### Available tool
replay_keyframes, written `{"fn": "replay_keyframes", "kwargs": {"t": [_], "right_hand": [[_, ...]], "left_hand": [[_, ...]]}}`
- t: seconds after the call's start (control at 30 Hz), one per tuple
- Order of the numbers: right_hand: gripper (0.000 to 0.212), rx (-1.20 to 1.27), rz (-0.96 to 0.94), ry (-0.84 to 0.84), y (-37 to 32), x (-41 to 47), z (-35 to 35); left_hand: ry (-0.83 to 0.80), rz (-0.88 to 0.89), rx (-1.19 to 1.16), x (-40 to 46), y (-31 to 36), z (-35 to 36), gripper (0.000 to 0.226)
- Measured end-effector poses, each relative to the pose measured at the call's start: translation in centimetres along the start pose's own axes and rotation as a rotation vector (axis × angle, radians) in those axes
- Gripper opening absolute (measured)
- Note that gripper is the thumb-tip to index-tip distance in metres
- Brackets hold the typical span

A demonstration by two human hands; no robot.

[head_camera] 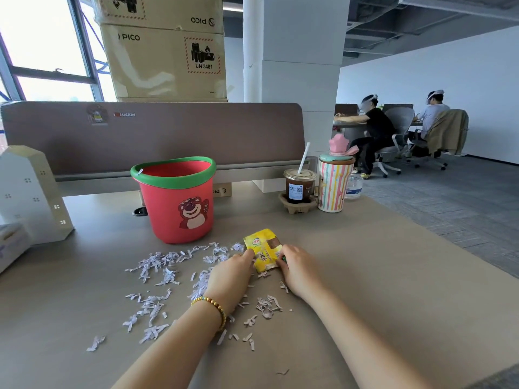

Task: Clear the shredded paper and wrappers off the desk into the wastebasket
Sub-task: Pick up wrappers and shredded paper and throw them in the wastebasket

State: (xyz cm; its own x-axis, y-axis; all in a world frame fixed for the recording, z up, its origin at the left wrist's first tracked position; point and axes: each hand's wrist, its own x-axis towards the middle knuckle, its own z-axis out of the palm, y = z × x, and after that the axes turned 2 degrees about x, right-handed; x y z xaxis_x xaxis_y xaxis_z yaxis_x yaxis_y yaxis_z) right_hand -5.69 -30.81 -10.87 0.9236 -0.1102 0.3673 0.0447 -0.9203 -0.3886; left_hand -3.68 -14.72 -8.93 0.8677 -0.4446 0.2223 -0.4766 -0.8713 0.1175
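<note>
- Left hand [230, 276] and right hand [298, 269] pinch a yellow snack wrapper [263, 249] between them, fingers closed on its edges.
- Shredded paper [157, 279] lies scattered left of and under the left hand.
- The red wastebasket [177, 200] stands beyond the left hand, upright.

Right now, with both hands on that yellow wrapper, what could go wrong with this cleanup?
1. The shredded paper lies loose across the desk; a quick sweep by the left hand or right hand could scatter strips off the near edge.
2. Lifting only the yellow wrapper leaves the shreds behind.
3. The iced coffee stands close to the wastebasket; a careless reach might knock it.
</note>
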Motion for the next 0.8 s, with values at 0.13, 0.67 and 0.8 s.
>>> {"fn": "replay_keyframes", "kwargs": {"t": [0.13, 0.67, 0.8], "right_hand": [[0.011, 0.024, -0.015, 0.014, -0.4, -0.3, -0.4], [0.013, 0.357, -0.093, 0.115, -10.4, 2.5, -5.8], [0.013, 0.341, -0.132, 0.167, -13.1, 5.2, -7.1]], "left_hand": [[0.101, -0.038, -0.104, 0.3, -0.7, -1.5, 0.017], [0.416, -0.067, -0.206, 0.1, -5.3, -12.7, 0.013], [0.498, -0.058, -0.123, 1.1, -7.4, -15.4, 0.016]]}}
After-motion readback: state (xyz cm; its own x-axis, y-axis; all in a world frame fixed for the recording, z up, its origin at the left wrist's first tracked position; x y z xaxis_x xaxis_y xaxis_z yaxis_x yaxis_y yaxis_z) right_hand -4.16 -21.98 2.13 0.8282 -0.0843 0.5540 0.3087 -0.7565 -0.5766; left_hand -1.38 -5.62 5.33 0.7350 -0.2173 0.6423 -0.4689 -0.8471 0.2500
